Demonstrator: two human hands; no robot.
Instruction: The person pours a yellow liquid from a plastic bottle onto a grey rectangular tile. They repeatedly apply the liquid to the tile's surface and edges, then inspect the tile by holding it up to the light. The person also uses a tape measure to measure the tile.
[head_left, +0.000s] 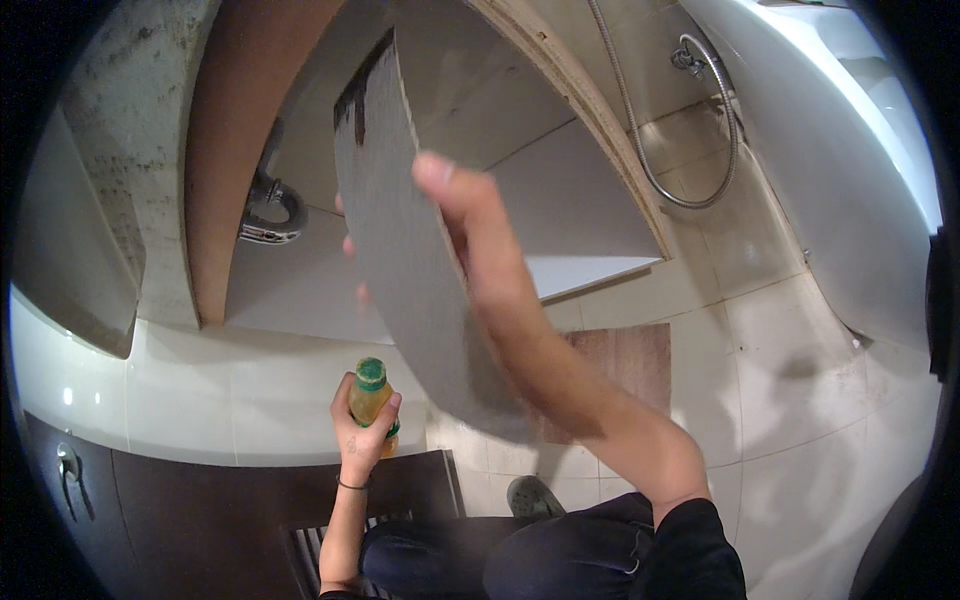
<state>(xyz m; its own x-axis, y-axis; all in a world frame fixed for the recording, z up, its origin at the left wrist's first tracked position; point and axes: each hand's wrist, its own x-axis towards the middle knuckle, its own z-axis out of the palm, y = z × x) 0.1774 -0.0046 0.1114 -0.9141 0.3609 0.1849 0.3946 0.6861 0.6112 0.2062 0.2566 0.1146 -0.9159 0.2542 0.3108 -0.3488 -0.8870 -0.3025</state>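
In my right hand (470,225) is a long grey board (400,250), tilted upright in front of me. The thumb lies along its right edge and fingertips show past its left edge. Dark, worn patches mark the board's upper end, while its lower end is blurred and passes behind my forearm. My left hand (362,420), lower and to the left, is wrapped round a bottle (368,400) with a green cap and yellowish contents. The bottle's cap points up, apart from the board.
Beyond the board is an open cabinet (205,170) with a chrome drain pipe (275,215). A shower hose (690,200) hangs at the right beside a white curved fixture (830,180). A brown square piece (630,365) lies on the tiles. A dark door (190,500) with a handle is lower left.
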